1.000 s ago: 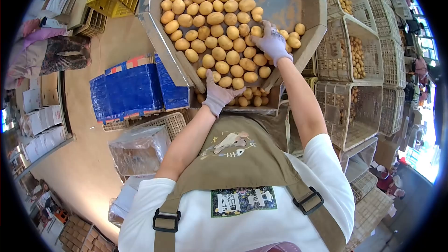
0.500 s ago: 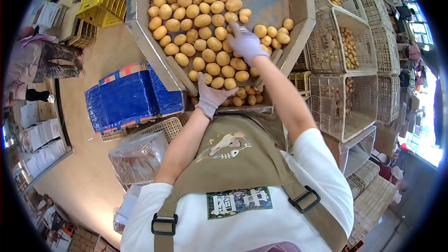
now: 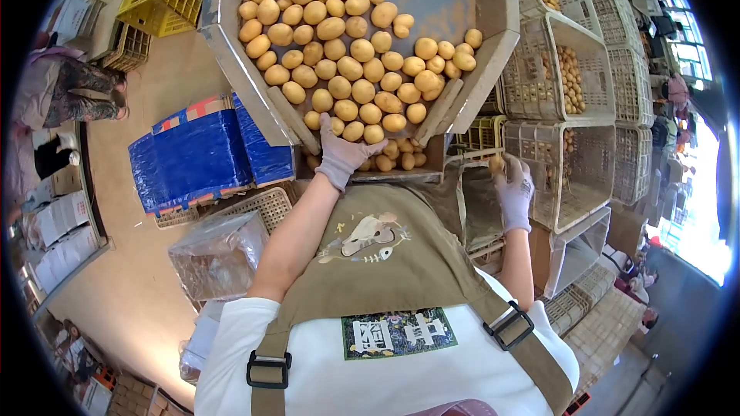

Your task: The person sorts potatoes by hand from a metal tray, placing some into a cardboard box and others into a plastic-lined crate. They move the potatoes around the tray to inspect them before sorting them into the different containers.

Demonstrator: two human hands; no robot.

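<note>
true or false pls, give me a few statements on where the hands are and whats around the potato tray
1. The left hand lies open at the lower mouth of the sorting tray. True.
2. The right hand is on the tray. False: it is off to the side by the wire baskets, holding a potato.
3. Both hands are gloved. True.
4. The blue box lies to the right of the tray. False: it lies to its left.
</note>
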